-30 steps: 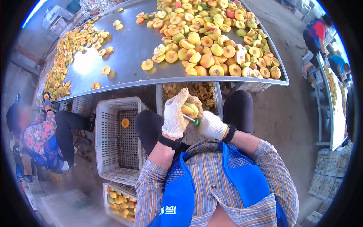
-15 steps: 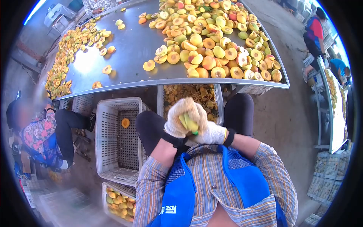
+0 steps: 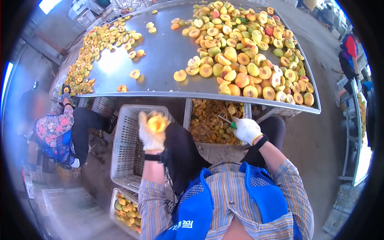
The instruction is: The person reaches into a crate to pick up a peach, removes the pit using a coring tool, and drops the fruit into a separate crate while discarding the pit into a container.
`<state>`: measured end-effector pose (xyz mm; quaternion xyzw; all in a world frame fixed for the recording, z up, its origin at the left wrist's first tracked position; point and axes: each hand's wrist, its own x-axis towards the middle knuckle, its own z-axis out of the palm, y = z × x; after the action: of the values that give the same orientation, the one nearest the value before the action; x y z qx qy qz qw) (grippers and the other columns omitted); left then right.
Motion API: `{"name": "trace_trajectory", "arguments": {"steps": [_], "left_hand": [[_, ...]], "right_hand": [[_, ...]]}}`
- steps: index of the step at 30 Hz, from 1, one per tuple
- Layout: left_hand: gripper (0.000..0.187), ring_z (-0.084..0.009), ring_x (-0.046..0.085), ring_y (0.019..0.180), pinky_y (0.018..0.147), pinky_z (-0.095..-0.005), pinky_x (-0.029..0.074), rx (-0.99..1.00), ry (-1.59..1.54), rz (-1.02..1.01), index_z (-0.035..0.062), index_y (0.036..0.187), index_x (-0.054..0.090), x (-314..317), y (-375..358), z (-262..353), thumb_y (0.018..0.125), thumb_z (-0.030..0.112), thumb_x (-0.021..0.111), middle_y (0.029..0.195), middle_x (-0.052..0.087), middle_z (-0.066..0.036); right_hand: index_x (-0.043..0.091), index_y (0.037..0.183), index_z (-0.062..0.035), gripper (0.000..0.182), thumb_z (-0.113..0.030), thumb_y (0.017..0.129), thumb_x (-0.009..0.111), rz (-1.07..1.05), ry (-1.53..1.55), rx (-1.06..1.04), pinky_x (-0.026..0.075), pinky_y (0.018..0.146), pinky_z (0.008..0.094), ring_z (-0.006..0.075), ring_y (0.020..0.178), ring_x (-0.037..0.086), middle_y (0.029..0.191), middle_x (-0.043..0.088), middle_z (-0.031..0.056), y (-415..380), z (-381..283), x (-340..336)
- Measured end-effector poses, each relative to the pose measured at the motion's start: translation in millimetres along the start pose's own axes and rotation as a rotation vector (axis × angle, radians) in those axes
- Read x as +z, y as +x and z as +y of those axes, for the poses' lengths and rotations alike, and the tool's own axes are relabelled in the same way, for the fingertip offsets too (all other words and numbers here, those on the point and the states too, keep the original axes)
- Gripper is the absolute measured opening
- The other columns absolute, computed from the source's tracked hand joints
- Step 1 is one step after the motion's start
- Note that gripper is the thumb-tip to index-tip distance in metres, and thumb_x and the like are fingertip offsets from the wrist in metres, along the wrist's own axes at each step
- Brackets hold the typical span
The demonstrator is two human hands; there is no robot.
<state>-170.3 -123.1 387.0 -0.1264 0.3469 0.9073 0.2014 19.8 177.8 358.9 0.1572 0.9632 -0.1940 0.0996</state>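
My left hand [image 3: 151, 134], in a white knit glove and slightly blurred, holds a peach half [image 3: 158, 123], its hollow side facing up. It is above the right side of a pale plastic crate [image 3: 120, 146] by my left knee. In my gloved right hand [image 3: 248, 131] is a small green-handled knife [image 3: 233, 125], its thin metal blade pointing left. Below that blade, a second crate [image 3: 187, 116] holds peach scraps and cut pieces [image 3: 212, 126]. A large heap of halved peaches [image 3: 244, 60] lies on the metal table [image 3: 160, 52] in front of me.
More peach halves [image 3: 106, 42] cover the table's left end, near a seated person [image 3: 54, 130]. A crate of peaches [image 3: 127, 212] stands at lower left. The table's metal rim [image 3: 192, 95] crosses above my knees. Another person [image 3: 349, 56] stands at far right.
My hands were together before my lap around a peach; now they are apart. The left has moved left over the crate with a peach half, the right has moved right with the knife.
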Motion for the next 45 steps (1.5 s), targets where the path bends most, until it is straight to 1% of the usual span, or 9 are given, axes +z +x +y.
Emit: {"name": "trace_trajectory", "arguments": {"steps": [8,12,16,18,23,34,38,40,45], "left_hand": [[0.055,-0.0333,0.065,0.084,0.074,-0.0456,0.058,0.056,-0.119,0.086,0.0043,0.096,0.066,-40.2,-10.6,40.2,0.099,0.056,0.047,0.089,0.067,-0.015],[0.059,-0.0336,0.067,0.088,0.078,-0.0459,0.057,0.044,-0.019,0.048,0.0043,0.097,0.067,-73.2,2.9,30.1,0.098,0.060,0.047,0.093,0.069,-0.016],[0.061,-0.0262,0.064,0.098,0.085,-0.0375,0.054,0.326,0.227,0.398,-0.0014,0.117,0.067,-74.7,18.7,29.5,0.098,0.055,0.053,0.108,0.069,-0.013],[0.052,-0.0240,0.062,0.104,0.092,-0.0363,0.051,0.587,0.732,0.406,-0.0041,0.125,0.063,-26.3,16.1,29.0,0.097,0.040,0.064,0.118,0.067,-0.011],[0.040,-0.0379,0.062,0.111,0.096,-0.0450,0.049,1.259,1.627,-0.093,0.0042,0.121,0.063,65.5,88.7,-1.3,0.086,0.019,0.074,0.118,0.066,-0.019],[0.043,-0.0354,0.067,0.106,0.093,-0.0448,0.053,0.076,2.480,-0.362,0.0101,0.124,0.065,148.4,154.5,-29.8,0.084,0.027,0.065,0.112,0.071,-0.016],[0.044,-0.0270,0.071,0.093,0.080,-0.0386,0.059,0.111,1.347,-0.232,0.0017,0.120,0.065,117.6,111.0,-36.9,0.082,0.024,0.073,0.103,0.072,-0.015],[0.039,-0.0291,0.071,0.080,0.063,-0.0370,0.060,0.001,0.517,-0.529,-0.0011,0.120,0.062,116.2,70.0,-40.5,0.089,0.023,0.066,0.100,0.069,-0.018],[0.062,-0.0343,0.068,0.090,0.077,-0.0453,0.057,-0.209,0.069,-0.486,-0.0004,0.117,0.065,112.1,-10.3,-73.2,0.099,0.056,0.047,0.107,0.067,-0.020]], "right_hand": [[0.066,0.101,-0.0101,0.034,-0.039,0.083,0.061,-0.089,0.159,0.044,0.053,0.078,0.0495,0.0410,0.089,0.067,0.091,0.070,0.0204,13.9,12.9,-14.0],[0.066,0.095,-0.0058,0.038,-0.041,0.081,0.063,-0.130,0.235,0.139,0.054,0.066,0.0436,0.0337,0.070,0.069,0.073,0.067,0.0173,20.5,19.7,-2.7],[0.064,0.093,-0.0046,0.037,-0.040,0.082,0.064,-0.167,0.197,0.168,0.054,0.060,0.0382,0.0270,0.062,0.069,0.070,0.067,0.0145,20.3,22.4,0.6],[0.066,0.099,-0.0050,0.041,-0.041,0.081,0.063,-0.302,0.241,0.222,0.052,0.085,0.0470,0.0408,0.098,0.066,0.099,0.069,0.0238,22.3,17.7,-2.9],[0.067,0.106,-0.0076,0.043,-0.045,0.086,0.060,-0.240,0.186,0.136,0.053,0.086,0.0471,0.0410,0.096,0.067,0.099,0.070,0.0225,22.7,8.3,3.8],[0.065,0.111,-0.0081,0.047,-0.047,0.085,0.059,-0.201,0.185,0.062,0.055,0.080,0.0483,0.0403,0.092,0.068,0.097,0.070,0.0213,19.1,15.1,14.8],[0.065,0.111,-0.0117,0.037,-0.038,0.085,0.066,-0.010,0.280,-0.073,0.055,0.072,0.0482,0.0385,0.080,0.069,0.082,0.070,0.0185,3.8,-16.3,-26.9],[0.065,0.112,-0.0128,0.035,-0.036,0.086,0.067,0.039,0.371,-0.106,0.055,0.070,0.0476,0.0385,0.078,0.069,0.080,0.069,0.0180,-7.8,-42.9,-52.3],[0.066,0.114,-0.0145,0.032,-0.032,0.087,0.069,0.263,0.427,-0.175,0.054,0.060,0.0446,0.0381,0.067,0.068,0.070,0.066,0.0163,-24.7,-76.3,-61.0]]}}
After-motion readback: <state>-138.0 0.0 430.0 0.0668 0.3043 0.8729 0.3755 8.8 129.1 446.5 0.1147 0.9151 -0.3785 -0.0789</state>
